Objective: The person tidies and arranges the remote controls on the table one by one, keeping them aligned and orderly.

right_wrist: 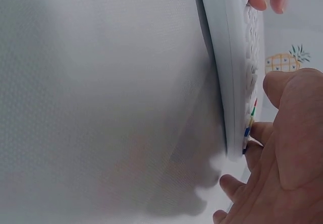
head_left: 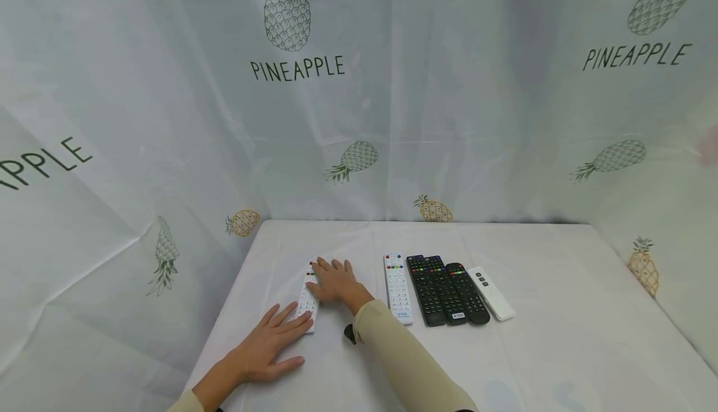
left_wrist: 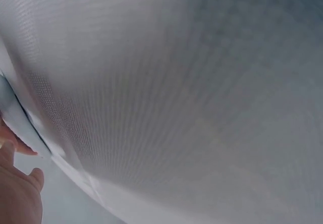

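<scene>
A white remote control [head_left: 306,301] with small coloured buttons lies at the left of the white table, between my two hands. My left hand [head_left: 269,344] spreads its fingers, and their tips touch the remote's near end. Over the far end of the same remote rests my right hand [head_left: 336,284], fingers loosely extended. In the right wrist view, the remote's side [right_wrist: 227,67] lies flat on the cloth, and my right hand [right_wrist: 282,143] reaches over its coloured buttons. Only part of my left hand [left_wrist: 20,193] shows at the edge of the left wrist view.
To the right stands a slanted row: another white remote [head_left: 398,290], three black remotes [head_left: 447,293] side by side, and a slim white remote [head_left: 491,293] with few buttons. A pineapple-print curtain [head_left: 449,119] hangs behind the table [head_left: 566,287] and along its sides.
</scene>
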